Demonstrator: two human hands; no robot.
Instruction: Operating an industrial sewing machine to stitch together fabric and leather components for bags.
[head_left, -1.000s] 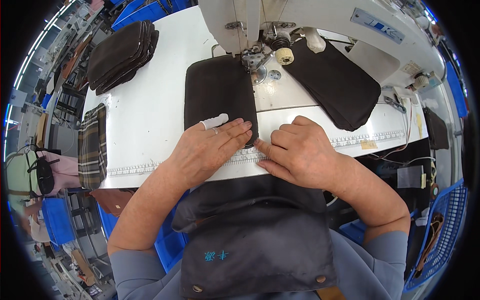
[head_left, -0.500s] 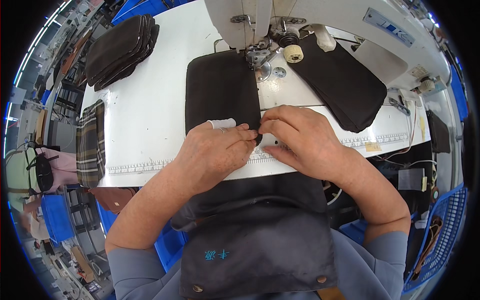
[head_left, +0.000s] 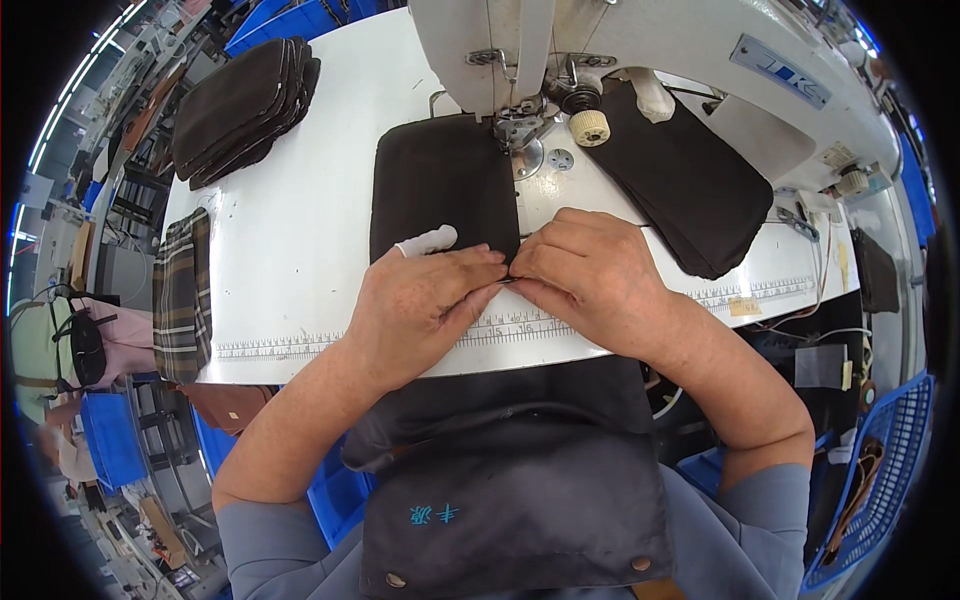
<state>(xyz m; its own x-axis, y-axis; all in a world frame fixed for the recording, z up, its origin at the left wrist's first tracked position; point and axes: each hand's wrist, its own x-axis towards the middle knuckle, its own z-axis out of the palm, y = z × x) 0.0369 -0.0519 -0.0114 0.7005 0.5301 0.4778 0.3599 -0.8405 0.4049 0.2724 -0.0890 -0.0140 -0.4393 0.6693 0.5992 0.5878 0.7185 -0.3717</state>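
A dark brown rectangular fabric piece [head_left: 440, 180] lies under the presser foot [head_left: 515, 140] of a white sewing machine [head_left: 660, 30]. My left hand [head_left: 420, 305], with a white cot on one finger, grips the piece's near right corner between fingers and thumb. Beside it my right hand [head_left: 585, 280] pinches that same corner with curled fingers, their tips almost touching the left hand's. The folded or pressed detail at the fingertips is too small to make out.
Dark panels are stacked at the table's [head_left: 280, 260] back left [head_left: 235, 110] and right of the needle [head_left: 680, 190]. Folded plaid fabric [head_left: 180, 295] hangs at the left edge. A blue bin [head_left: 115, 440] stands lower left, a blue basket [head_left: 875, 470] lower right.
My right hand's fingertips have closed in on the piece's near corner, and my left thumb has moved there too. The hands now meet at that corner.
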